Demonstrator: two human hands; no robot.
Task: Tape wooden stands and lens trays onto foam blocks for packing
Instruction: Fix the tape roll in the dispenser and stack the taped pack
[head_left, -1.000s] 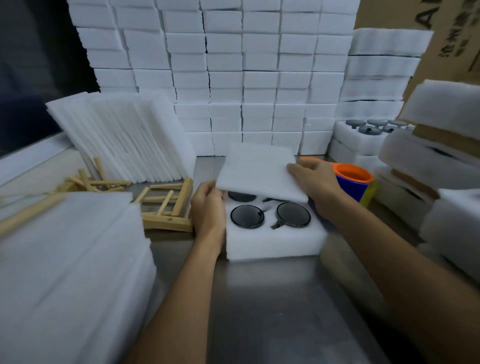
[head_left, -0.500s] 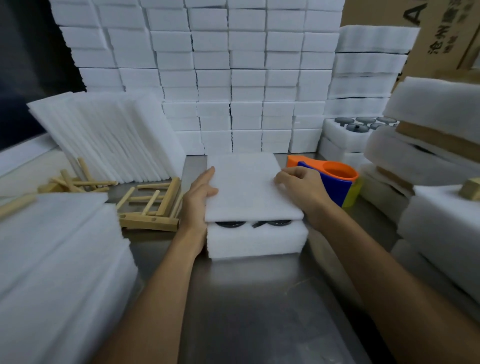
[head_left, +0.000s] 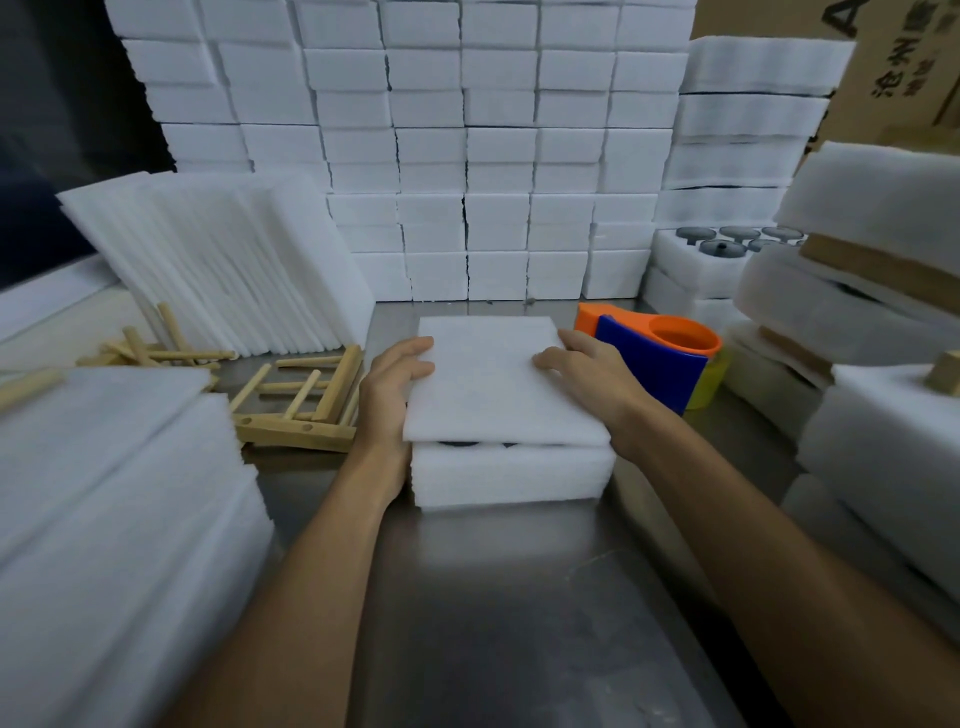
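foam sheet (head_left: 498, 384) laid on lens tray (head_left: 511, 475), left hand (head_left: 387, 395) and right hand (head_left: 589, 371) fingers flat, gripping nothing; taping left, tape dispenser (head_left: 652, 358) untouched.

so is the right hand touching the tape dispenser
Cannot tell. In the head view the right hand rests fingers-down on the foam sheet, and the tape dispenser sits directly behind it, so overlap hides any gap.

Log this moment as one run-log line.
step: cover sheet laid on lens tray | left hand: at sheet's left edge | right hand: on sheet's right edge | tape dispenser: untouched
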